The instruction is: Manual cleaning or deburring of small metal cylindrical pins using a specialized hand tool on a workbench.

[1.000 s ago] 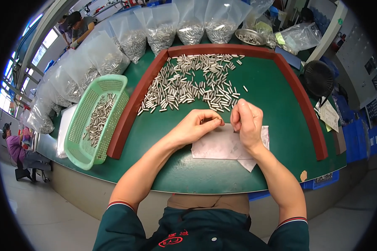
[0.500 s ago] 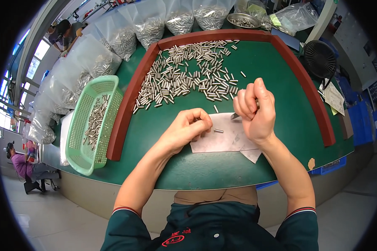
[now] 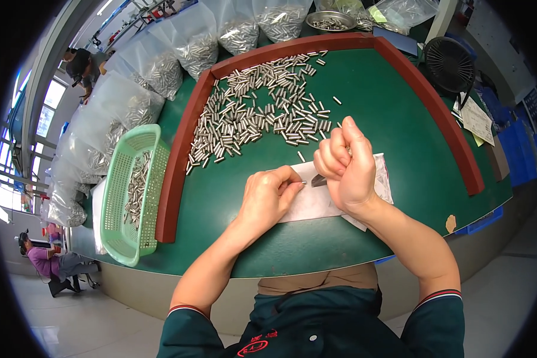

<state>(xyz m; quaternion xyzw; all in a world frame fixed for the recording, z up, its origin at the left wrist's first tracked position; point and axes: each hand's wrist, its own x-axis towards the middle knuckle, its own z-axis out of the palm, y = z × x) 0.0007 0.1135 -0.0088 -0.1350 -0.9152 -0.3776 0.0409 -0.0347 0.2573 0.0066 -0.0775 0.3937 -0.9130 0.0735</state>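
Note:
My left hand (image 3: 267, 196) pinches a short metal pin (image 3: 304, 182) between thumb and fingertips, over a smudged white sheet (image 3: 301, 212) on the green table. Facing it, my right hand (image 3: 347, 170) is closed round a dark flat-tipped metal tool (image 3: 320, 181). The tool's tip sticks out toward the pin, near its end; whether they touch I cannot tell. Most of the tool is hidden in the fist. Just beyond the sheet lies a single loose pin (image 3: 301, 156). A wide heap of similar pins (image 3: 250, 113) spreads over the table further off.
A dark red rail (image 3: 172, 185) borders the work area. Left of it stands a green basket (image 3: 116, 232) with pins inside. Clear bags of pins (image 3: 197, 53) line the far and left sides, near a metal bowl (image 3: 311, 21). A black fan (image 3: 450, 64) stands at right.
My left hand has taken hold of the pin that lay on the sheet. The tool in my right hand has come close to it. The whole view has shifted slightly.

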